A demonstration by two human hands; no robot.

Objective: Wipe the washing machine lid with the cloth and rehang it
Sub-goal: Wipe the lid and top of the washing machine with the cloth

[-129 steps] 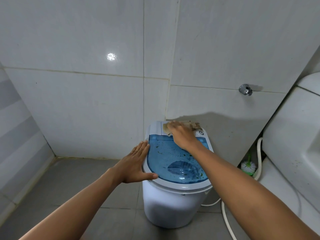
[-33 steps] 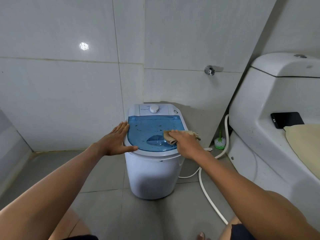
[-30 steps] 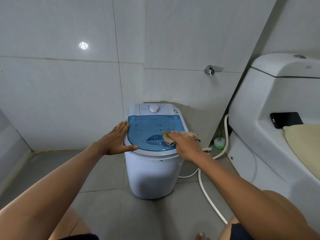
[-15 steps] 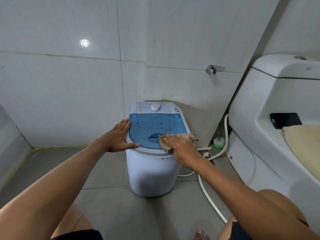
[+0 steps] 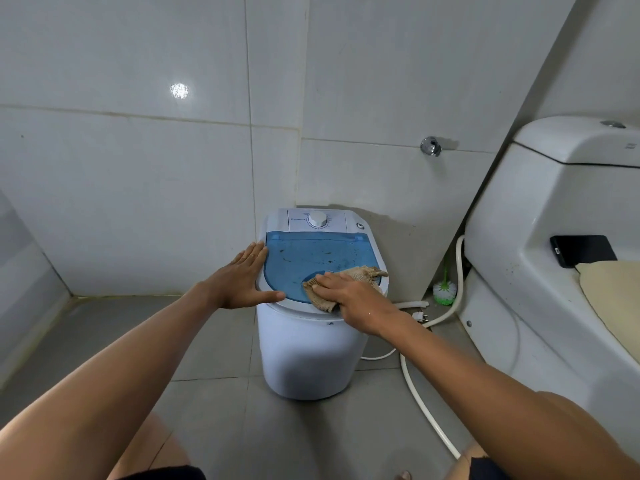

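Note:
A small white washing machine [image 5: 306, 355] stands on the floor against the tiled wall. Its translucent blue lid [image 5: 311, 259] is speckled with dark bits. My right hand [image 5: 349, 297] lies flat on a tan cloth [image 5: 360, 273] and presses it onto the lid's near right part, at the front rim. My left hand [image 5: 242, 277] rests with straight fingers on the lid's left rim, thumb along the front edge. A white dial [image 5: 317, 219] sits on the control panel behind the lid.
A white toilet [image 5: 554, 271] fills the right side, with a black phone [image 5: 581, 250] and a cream mat [image 5: 613, 289] on it. A white hose [image 5: 429, 410] and a plug lie on the grey floor. A green toilet brush [image 5: 444, 292] stands in the corner, a wall tap [image 5: 430, 146] above.
My right hand has slid the cloth from the lid's back panel to its near right part, then leftward toward the front rim. My left hand has stayed on the left rim.

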